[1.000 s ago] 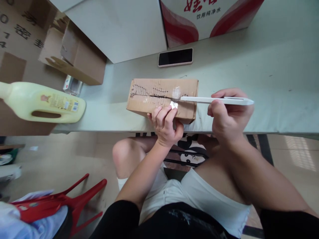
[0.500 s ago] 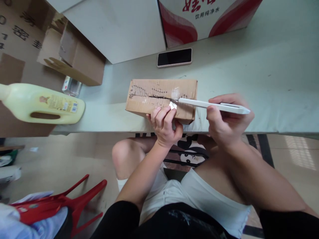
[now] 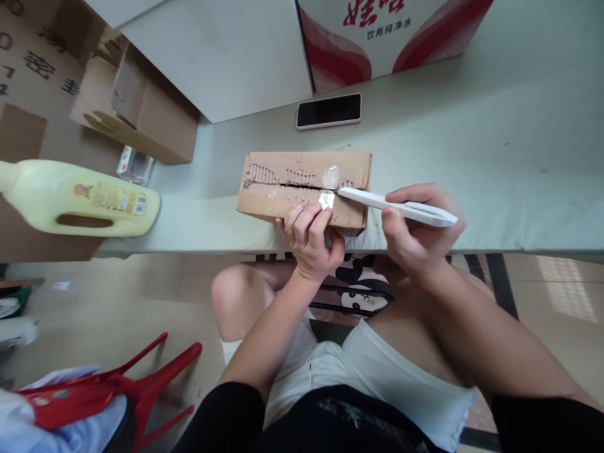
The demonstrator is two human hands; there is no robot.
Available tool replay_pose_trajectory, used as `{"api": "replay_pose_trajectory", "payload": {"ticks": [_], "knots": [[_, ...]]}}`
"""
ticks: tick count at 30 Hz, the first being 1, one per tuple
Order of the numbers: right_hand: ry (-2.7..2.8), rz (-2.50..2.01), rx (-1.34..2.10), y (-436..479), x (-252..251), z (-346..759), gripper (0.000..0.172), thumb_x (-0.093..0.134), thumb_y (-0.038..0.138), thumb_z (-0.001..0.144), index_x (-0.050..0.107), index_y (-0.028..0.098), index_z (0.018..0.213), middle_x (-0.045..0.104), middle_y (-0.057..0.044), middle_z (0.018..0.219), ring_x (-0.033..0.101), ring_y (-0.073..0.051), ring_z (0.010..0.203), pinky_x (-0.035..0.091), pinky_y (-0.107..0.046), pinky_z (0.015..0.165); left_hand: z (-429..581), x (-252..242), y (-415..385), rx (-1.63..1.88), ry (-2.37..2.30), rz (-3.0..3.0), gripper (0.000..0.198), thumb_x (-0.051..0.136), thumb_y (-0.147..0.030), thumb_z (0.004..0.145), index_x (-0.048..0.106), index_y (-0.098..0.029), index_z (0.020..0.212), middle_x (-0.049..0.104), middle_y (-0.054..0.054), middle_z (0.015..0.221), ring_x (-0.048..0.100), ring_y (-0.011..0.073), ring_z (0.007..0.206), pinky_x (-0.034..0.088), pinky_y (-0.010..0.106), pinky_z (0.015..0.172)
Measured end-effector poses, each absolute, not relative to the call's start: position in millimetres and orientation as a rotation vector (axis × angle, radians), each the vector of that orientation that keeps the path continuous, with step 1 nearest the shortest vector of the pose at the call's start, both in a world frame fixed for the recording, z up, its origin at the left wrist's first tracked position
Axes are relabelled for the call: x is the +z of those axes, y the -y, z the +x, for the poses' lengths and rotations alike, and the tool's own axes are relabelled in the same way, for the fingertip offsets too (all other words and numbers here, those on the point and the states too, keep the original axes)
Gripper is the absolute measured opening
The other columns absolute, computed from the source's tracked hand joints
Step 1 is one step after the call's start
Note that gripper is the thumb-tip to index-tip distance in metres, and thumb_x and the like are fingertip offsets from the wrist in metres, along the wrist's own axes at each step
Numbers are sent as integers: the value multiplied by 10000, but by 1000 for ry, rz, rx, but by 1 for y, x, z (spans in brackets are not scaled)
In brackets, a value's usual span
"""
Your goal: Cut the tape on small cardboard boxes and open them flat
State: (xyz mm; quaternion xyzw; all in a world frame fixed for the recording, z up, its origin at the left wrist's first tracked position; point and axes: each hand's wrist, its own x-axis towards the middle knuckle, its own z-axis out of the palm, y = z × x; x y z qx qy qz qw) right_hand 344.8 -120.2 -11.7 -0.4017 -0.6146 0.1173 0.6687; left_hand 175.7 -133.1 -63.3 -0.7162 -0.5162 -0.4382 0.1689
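A small cardboard box (image 3: pixel 268 198) with black pen marks and bits of clear tape lies near the table's front edge. A dark slit runs along the seam on its top. My left hand (image 3: pixel 311 242) grips the box's front edge, its fingers on top beside a shiny piece of tape (image 3: pixel 326 200) and the thumb lower down. In my right hand (image 3: pixel 419 229) is a white utility knife (image 3: pixel 368 197), pinched between thumb and fingers. Its tip meets the seam toward the box's right end; the blade itself is hardly visible.
Behind the box lies a phone (image 3: pixel 329 111), with a white-and-red carton (image 3: pixel 335 53) and a large white box (image 3: pixel 226 63) further back. To the left are a yellow jug-shaped bottle (image 3: pixel 42 198) and an open cardboard box (image 3: pixel 155 107). A red stool (image 3: pixel 155 377) stands below left.
My right hand has moved left and slightly down, with the knife's rear end swinging lower. The slit looks a little wider near the tape. My left hand stays on the box.
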Motion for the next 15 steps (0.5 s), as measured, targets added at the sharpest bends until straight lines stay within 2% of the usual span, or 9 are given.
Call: {"api": "replay_pose_trajectory", "payload": {"ticks": [4,8,12,15], "knots": [[1299,-926,371,120,-15,346,91,677,343,917,670,259,885,648,8,685,495,-107,456,361,-293,399,176,-62,133,-1253,1419,-2008,427,578,-226,752,658,-221,1172,701,107,1122,585,265,1215,255,485,1257],[1213,-951,474,119,-21,346,156,660,411,944,645,260,906,583,27,636,517,-112,455,394,-292,412,176,-63,133,-1207,1465,-2004,392,565,-252,758,677,-225,1133,699,108,1119,581,277,1225,244,497,1258],[1133,-860,524,113,-20,344,175,633,417,974,611,264,891,466,72,543,433,-87,384,342,-255,361,177,-62,132,-1298,1402,-2020,432,570,-233,763,674,-212,1182,699,106,1117,574,280,1227,221,481,1266],[1083,-796,580,111,-18,344,188,645,422,970,612,261,880,467,78,549,436,-74,378,338,-234,351,177,-61,131,-1330,1365,-2011,446,575,-211,755,658,-206,1194,697,105,1110,574,271,1210,242,468,1252]]}}
